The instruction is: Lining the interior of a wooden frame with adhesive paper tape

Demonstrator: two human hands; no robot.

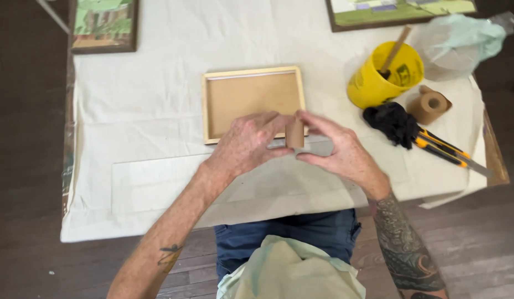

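Both my hands meet over the middle of the table, around a small brown roll of tape (pixel 294 133) held upright. My left hand (pixel 247 143) grips it from the left with thumb and fingers. From the right, my right hand (pixel 339 148) pinches it, thumb below and fingers above. Just beyond the hands lies a light wooden picture frame (pixel 250 72), face down with its brown backing board showing. Its near edge is partly hidden by my fingers.
A white cloth (pixel 146 94) covers the table. At the right stand a yellow bucket (pixel 373 83) with a wooden stick, a brown tape roll (pixel 429 104), a black rag (pixel 393 122), two yellow-black utility knives (pixel 442 149) and a crumpled plastic bag (pixel 461 39). Framed pictures (pixel 104 25) lie at the far corners.
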